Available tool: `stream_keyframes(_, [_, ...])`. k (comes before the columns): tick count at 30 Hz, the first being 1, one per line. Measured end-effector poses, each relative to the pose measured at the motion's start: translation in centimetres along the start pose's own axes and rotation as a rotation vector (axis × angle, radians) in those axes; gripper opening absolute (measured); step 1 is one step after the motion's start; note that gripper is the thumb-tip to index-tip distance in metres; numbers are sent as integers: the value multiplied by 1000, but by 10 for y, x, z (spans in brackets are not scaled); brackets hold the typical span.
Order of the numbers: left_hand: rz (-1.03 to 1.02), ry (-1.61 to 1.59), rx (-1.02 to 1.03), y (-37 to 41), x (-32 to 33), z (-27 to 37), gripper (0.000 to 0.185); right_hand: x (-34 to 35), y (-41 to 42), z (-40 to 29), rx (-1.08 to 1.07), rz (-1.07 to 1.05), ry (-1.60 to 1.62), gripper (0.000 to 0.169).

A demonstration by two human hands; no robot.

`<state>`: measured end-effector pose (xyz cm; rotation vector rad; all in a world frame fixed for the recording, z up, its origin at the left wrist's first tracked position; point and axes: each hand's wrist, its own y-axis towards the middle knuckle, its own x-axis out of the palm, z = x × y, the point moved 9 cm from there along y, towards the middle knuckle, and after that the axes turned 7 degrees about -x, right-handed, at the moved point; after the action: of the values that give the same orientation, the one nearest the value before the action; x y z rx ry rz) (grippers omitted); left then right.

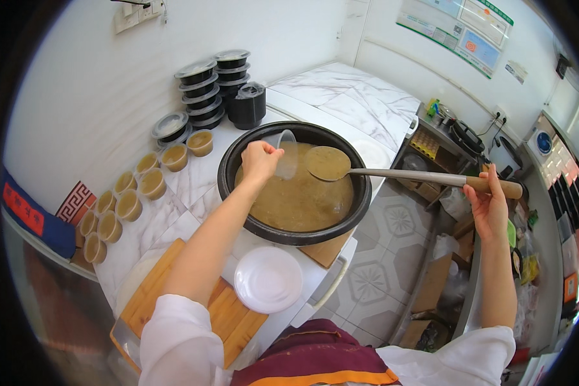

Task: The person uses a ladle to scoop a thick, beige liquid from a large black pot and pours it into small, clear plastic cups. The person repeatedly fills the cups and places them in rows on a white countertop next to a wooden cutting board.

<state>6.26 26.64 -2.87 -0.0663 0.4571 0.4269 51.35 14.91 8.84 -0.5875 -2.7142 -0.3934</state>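
A clear plastic cup [286,155] is pinched in my left hand [260,163], tilted on its side over a big black pot [296,236]. Brownish soup [294,205] fills much of the pot. My right hand [490,207] holds the wooden handle [497,187] of a long metal ladle. The ladle's bowl [328,163], full of the same brown liquid, is over the pot close to the cup's right side. I cannot tell whether anything is in the cup.
Two rows of filled plastic cups [129,205] stand left of the pot. Behind them rise stacked black lidded containers [200,91]. A white plate [268,280] and a wooden cutting board [241,309] lie in front. At right, past the tiled floor [366,284], runs a cluttered counter [550,275].
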Motion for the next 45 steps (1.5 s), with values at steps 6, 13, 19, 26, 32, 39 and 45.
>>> stream_keyframes(6, [-250,-415,-453,-18,48,-32,29,29,-4,-32,-92,-83,-35,29])
stream_keyframes(13, [-352,-556,-561,-22,59,-39,41,80,-33,-63,-311,-259,-160,22])
stream_keyframes(19, [-482,-678,-570,-26,47,-44,52,105,-68,-73,-518,-579,-325,23])
stream_keyframes(26, [-469,-886,-592,-19,23,-61,46,133,-131,-81,-1039,-1060,-529,33])
stream_keyframes(32, [-366,-1037,-607,-16,-23,-75,40,139,-108,-8,-1049,-919,-608,24])
stream_keyframes(39, [-330,-1116,-546,-21,-78,-76,52,132,-82,72,-764,-880,-550,18])
stream_keyframes(45, [-257,-1141,-542,-20,-99,-81,60,106,-56,105,-305,-613,-331,13])
